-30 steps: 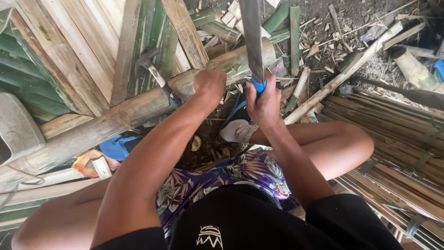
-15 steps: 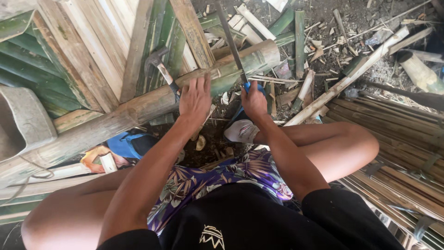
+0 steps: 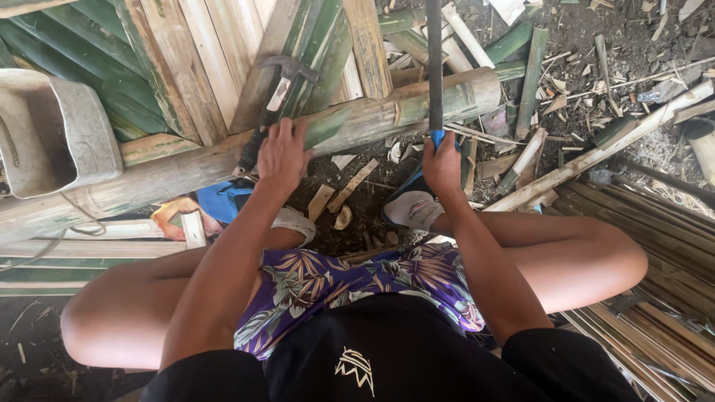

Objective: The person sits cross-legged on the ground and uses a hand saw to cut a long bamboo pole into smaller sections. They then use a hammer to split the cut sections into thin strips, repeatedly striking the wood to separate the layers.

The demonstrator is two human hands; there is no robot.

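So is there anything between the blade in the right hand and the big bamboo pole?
Nothing visible. The right hand holds the long blade straight across the bamboo pole, with no object between them. The left hand rests on the pole well to the side, next to a hammer.

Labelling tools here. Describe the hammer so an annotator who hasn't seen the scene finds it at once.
Find the thick bamboo pole lying across the frame ahead of the seated person. The left hand presses on it; the hammer lies just above that hand, across the pole. It is the only dark metal-headed thing among pale and green bamboo slats.
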